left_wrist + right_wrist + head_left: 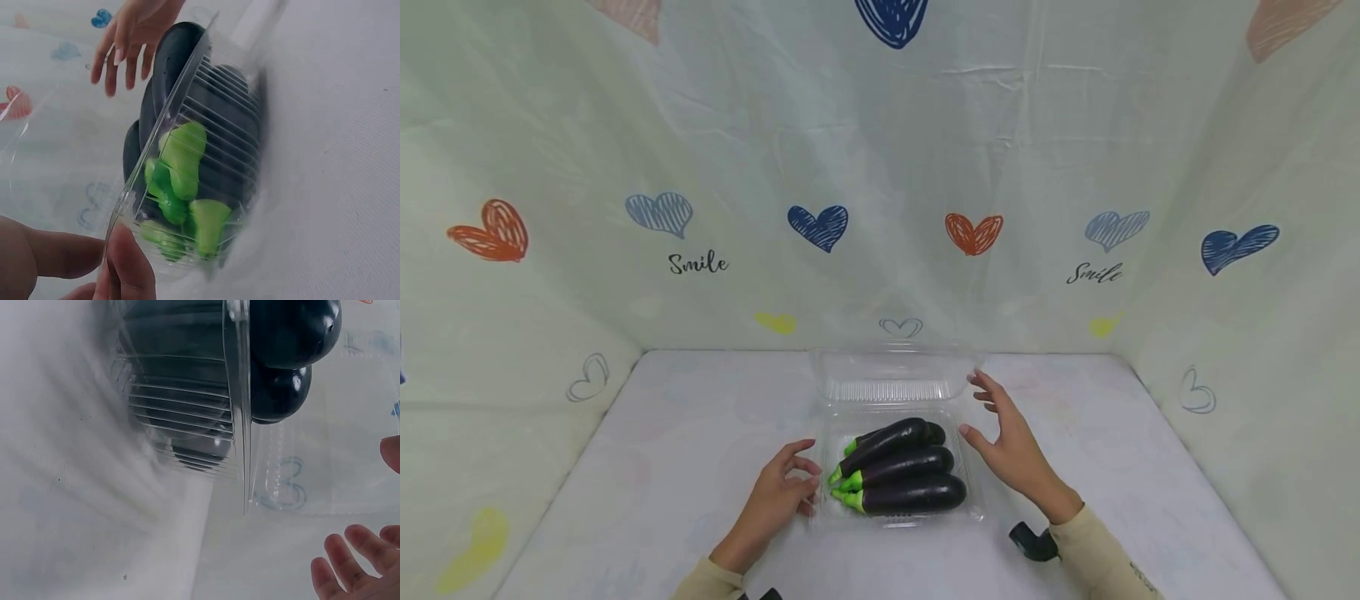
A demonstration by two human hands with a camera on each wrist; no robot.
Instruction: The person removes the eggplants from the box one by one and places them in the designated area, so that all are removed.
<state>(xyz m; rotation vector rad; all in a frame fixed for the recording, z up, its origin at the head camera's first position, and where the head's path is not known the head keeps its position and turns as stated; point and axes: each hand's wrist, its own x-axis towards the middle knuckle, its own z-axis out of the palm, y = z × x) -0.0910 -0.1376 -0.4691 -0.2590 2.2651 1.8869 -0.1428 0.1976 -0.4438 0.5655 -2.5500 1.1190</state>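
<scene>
Pinching the clear plastic clamshell (898, 522) at its left side is your left hand (781, 492); your right hand (1015, 446), released and fingers extended, hovers near the opened lid (891, 390). Purple-black eggplants (913, 494) lie inside the clamshell, green stems (853, 500) leftward.

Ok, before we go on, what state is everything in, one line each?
Lid: open, on the far side of the base.
Container base: uncovered, holding eggplants.
Eggplants: whole, lying with green stems leftward in the head view.
Left grip: pinching the base's rim.
Right grip: open, holding nothing.
</scene>
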